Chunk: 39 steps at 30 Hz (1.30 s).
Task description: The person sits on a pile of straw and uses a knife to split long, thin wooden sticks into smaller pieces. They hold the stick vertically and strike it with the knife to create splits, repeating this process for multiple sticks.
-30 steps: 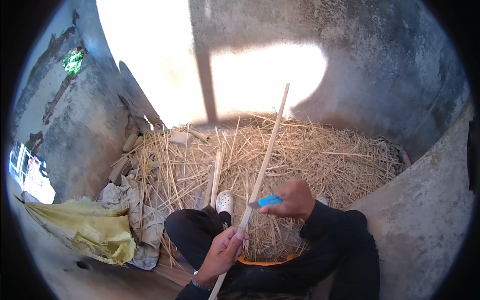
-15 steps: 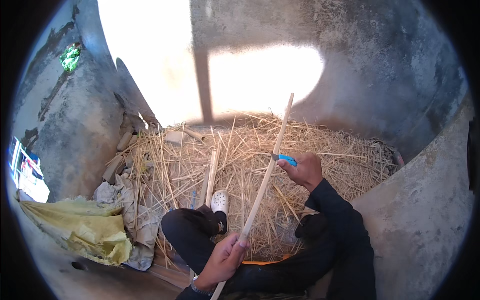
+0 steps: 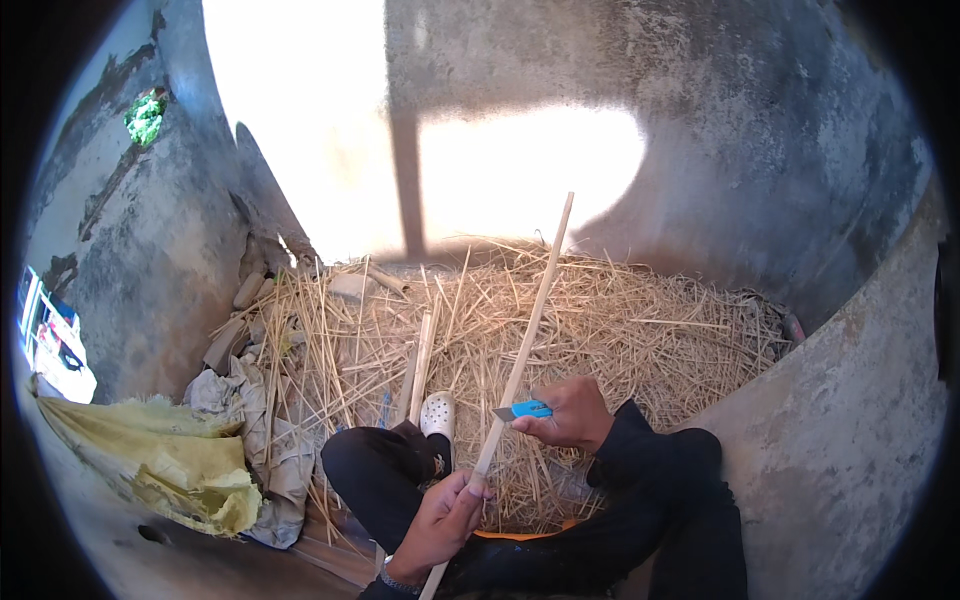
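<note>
A long, pale wooden strip [image 3: 533, 320] slants up and away from my lap toward the far wall. My left hand [image 3: 446, 522] is closed round its lower part, thumb on top. In my right hand [image 3: 572, 414] is a blue utility knife [image 3: 531, 409], its short dark blade laid against the strip's right edge, a little above my left hand. The fingers of my right hand wrap the handle and hide part of it. The strip's lowest end runs out of the picture beneath my left wrist.
Straw and thin split pieces [image 3: 640, 350] cover the floor up to the concrete wall [image 3: 740, 150]. More wooden strips [image 3: 422, 365] lie beside my white clog [image 3: 437, 413]. A yellow sack [image 3: 160, 455] and a grey cloth [image 3: 285, 490] are at the left.
My right hand with the utility knife has slid down along the strip toward my left hand. The strip's far end has shifted slightly left. My left hand keeps its hold.
</note>
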Available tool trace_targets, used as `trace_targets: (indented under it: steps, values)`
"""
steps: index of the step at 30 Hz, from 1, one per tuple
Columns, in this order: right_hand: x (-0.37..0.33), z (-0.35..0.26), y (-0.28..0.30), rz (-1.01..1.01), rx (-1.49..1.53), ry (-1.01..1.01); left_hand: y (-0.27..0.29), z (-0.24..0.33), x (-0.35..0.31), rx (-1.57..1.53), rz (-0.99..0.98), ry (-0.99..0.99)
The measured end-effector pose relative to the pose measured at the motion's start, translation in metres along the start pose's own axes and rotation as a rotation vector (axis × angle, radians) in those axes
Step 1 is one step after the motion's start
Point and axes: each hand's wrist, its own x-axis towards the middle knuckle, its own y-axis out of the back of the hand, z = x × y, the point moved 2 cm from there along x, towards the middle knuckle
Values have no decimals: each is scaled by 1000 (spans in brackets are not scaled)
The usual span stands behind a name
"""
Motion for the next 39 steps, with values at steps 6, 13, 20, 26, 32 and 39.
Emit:
trace_targets:
  steps: [6,13,20,26,32,39]
  values:
    - [18,10,13,136,-229,149,-10,10,3,-329,-79,46]
    - [10,34,15,131,-116,-32,-13,-4,-6,-306,-83,101]
    - [34,111,43,250,-207,-335,-15,-4,-20,-125,-120,105]
    - [33,194,83,396,-269,-589,-24,-9,-30,-104,-201,137]
    - [11,175,91,253,-258,-660,-9,2,-16,97,-34,62]
    - [1,-19,12,-51,-46,97,2,18,5,139,91,14]
